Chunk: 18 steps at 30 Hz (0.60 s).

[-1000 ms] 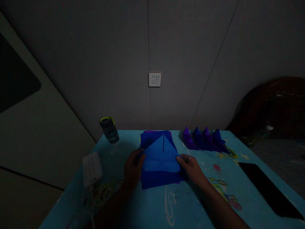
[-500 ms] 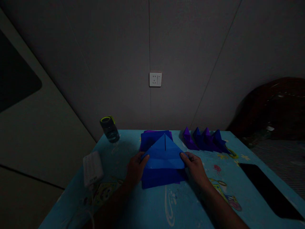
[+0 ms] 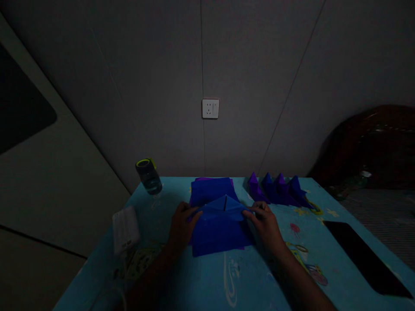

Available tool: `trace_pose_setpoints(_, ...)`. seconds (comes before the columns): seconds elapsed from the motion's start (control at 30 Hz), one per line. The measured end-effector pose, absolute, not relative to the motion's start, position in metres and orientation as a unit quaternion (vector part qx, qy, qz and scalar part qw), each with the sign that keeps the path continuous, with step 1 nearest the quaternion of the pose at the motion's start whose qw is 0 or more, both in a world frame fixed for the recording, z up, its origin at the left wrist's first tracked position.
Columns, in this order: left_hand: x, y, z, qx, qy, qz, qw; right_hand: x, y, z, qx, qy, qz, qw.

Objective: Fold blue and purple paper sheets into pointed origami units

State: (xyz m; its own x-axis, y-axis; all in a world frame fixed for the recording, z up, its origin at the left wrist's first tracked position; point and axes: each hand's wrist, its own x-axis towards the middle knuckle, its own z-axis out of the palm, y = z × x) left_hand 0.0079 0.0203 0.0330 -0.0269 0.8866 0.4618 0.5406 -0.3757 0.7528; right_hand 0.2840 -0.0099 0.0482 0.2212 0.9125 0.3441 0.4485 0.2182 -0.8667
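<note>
A folded sheet of blue paper (image 3: 217,211), peaked in the middle like a paper hat, is held above a stack of paper. My left hand (image 3: 182,224) pinches its left corner between thumb and fingers. On the opposite side, my right hand (image 3: 264,222) grips the right corner the same way. A dark slit runs down from the peak. Beneath lies the stack of blue and purple paper sheets (image 3: 220,242), flat on the table. To the right of it stand several folded paper boats (image 3: 278,192), blue and purple, in a row.
A water bottle (image 3: 149,177) stands at the back left of the patterned blue tablecloth (image 3: 259,276). Nearer is a white power bank (image 3: 126,231) with a cable. A black phone-like slab (image 3: 365,257) lies along the right side. The wall with a socket (image 3: 210,108) rises behind.
The folded paper has tilted, so its tall triangle now looks low and flattened. Both hands keep hold of its corners, and their wrists have turned slightly.
</note>
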Motion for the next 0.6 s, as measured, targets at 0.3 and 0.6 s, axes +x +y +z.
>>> trace_pose_setpoints(0.3,0.014,0.013,0.035,0.648,0.543,0.445,0.295,0.283,-0.012,0.051,-0.559,-0.59,0.252,0.525)
trace_pose_setpoints(0.6,0.02,0.014,0.036,0.511,0.477,0.518,0.493,0.276,-0.017,0.059,-0.561,-0.562,0.267,0.546)
